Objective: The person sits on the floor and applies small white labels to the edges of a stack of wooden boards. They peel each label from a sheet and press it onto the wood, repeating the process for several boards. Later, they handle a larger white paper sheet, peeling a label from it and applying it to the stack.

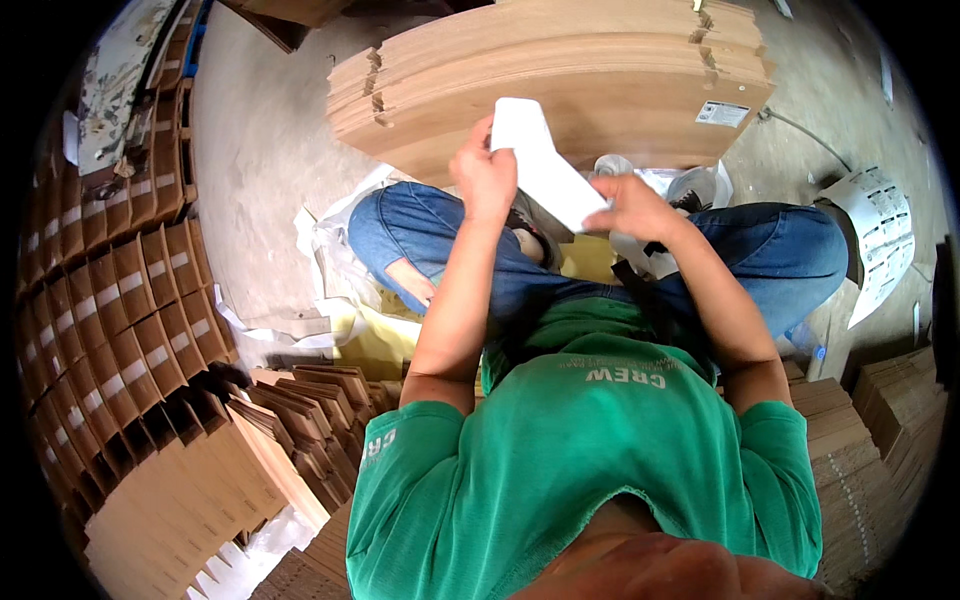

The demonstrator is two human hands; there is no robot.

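Note:
My left hand (487, 175) pinches one end of a blank white paper label (543, 165), thumb in front and fingers behind. At its lower right corner, my right hand (637, 208) grips the same label between thumb and fingers. A bend crosses the label midway, and it is held up above my crossed legs. Just beyond it lies a long stack of flat cardboard (600, 110), its ends notched. One printed white sticker (722, 113) is on the right end of the stack's near face.
Printed label sheets (880, 235) lie beside my right knee. White peeled strips (325, 250) and yellow paper (375, 335) are scattered around my legs. Cardboard divider grids (120, 310) stand on the left. More flat cardboard (845, 450) is stacked behind me on the right.

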